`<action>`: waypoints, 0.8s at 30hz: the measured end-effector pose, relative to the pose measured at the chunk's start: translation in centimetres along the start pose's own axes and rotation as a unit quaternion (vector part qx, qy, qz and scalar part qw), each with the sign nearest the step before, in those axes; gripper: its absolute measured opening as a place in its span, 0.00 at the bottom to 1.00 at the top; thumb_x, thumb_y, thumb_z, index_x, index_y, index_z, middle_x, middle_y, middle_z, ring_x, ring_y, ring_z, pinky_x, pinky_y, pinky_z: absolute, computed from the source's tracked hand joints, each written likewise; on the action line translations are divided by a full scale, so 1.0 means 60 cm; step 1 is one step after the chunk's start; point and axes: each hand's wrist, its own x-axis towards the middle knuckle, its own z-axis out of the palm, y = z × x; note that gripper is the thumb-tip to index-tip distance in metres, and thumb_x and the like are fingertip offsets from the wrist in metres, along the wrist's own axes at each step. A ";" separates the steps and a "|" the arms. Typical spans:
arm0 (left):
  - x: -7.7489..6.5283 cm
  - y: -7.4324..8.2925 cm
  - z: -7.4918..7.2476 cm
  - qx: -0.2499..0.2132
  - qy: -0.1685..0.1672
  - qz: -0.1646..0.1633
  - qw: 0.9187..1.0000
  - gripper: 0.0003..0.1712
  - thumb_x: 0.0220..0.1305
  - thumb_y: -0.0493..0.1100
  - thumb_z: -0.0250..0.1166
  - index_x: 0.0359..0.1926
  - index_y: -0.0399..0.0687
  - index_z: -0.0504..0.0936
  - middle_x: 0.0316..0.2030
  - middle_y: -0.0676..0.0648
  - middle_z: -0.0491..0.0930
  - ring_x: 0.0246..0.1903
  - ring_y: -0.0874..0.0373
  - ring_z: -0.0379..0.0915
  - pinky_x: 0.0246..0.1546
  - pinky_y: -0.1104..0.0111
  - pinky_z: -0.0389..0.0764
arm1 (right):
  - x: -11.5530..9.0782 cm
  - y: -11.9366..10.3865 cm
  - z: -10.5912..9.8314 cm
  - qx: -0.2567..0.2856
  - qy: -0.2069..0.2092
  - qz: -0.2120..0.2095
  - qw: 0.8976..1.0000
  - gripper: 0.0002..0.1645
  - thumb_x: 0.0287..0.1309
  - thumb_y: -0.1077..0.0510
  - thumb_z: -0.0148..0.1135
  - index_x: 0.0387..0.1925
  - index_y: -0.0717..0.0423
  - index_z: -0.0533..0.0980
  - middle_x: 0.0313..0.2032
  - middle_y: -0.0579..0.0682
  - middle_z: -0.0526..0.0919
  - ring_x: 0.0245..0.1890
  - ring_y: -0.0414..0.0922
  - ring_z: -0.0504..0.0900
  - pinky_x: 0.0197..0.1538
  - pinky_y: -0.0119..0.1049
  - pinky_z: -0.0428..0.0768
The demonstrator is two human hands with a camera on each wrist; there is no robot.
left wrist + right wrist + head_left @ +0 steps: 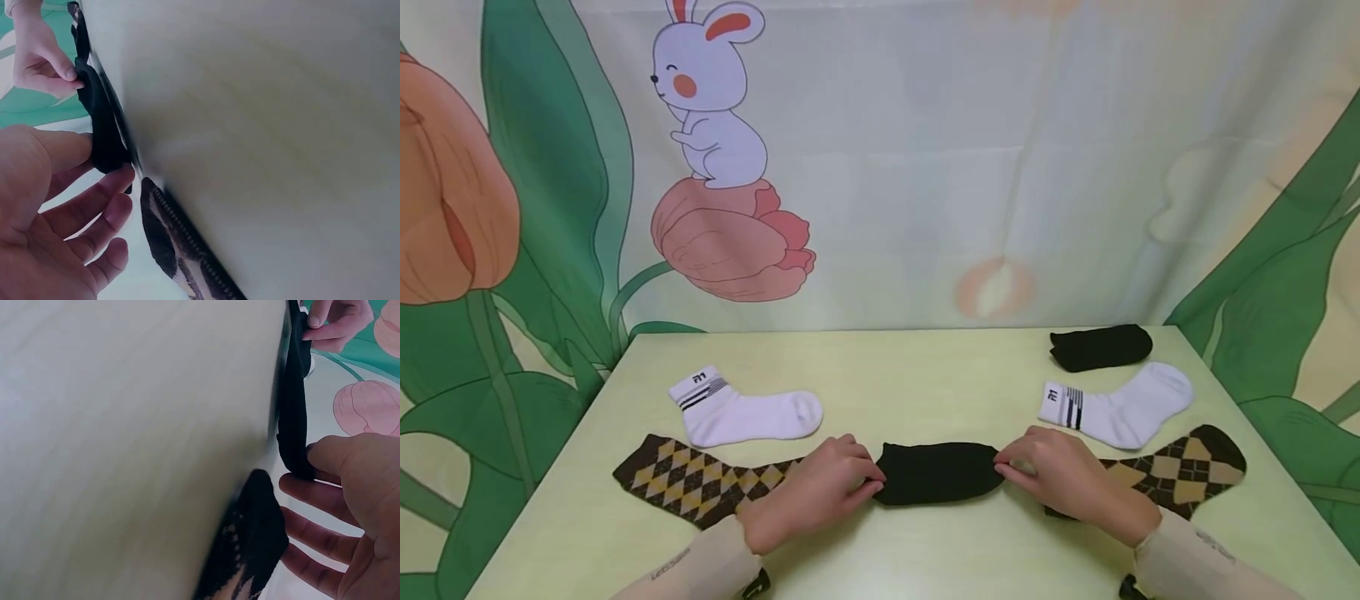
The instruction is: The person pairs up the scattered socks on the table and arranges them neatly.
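A black sock [938,473] lies flat in the front middle of the table, stretched sideways between both hands. My left hand [820,492] pinches its left end between thumb and index finger, the other fingers loosely bent in the left wrist view. At the opposite end, my right hand [1067,477] pinches the sock's right tip the same way. Each forearm crosses over a brown argyle sock: the left argyle sock [688,482] and the right argyle sock [1191,475] are partly hidden beneath the hands.
Behind the left hand lies a white striped-cuff sock [760,418]. A matching white sock [1138,408] is at the right, with another black sock [1101,347] beyond it near the back edge of the pale table [880,375]. A printed curtain [887,167] hangs behind.
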 end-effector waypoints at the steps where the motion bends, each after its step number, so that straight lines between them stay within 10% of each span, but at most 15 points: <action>1: 0.000 0.001 -0.001 0.002 -0.002 0.003 1.000 0.03 0.65 0.40 0.72 0.36 0.50 0.92 0.33 0.56 0.86 0.33 0.60 0.74 0.36 0.69 0.74 | -0.001 0.000 0.001 0.000 -0.004 0.001 1.000 0.02 0.58 0.54 0.76 0.34 0.44 0.89 0.33 0.36 0.88 0.31 0.34 0.79 0.30 0.29 0.76; 24: 0.011 0.014 -0.011 0.050 -0.074 -0.033 0.995 0.20 0.61 0.45 0.76 0.53 0.45 0.86 0.36 0.50 0.83 0.34 0.55 0.76 0.40 0.63 0.77 | 0.000 -0.005 0.008 -0.019 -0.040 -0.012 0.999 0.10 0.58 0.53 0.76 0.42 0.48 0.87 0.42 0.42 0.87 0.41 0.44 0.78 0.42 0.39 0.81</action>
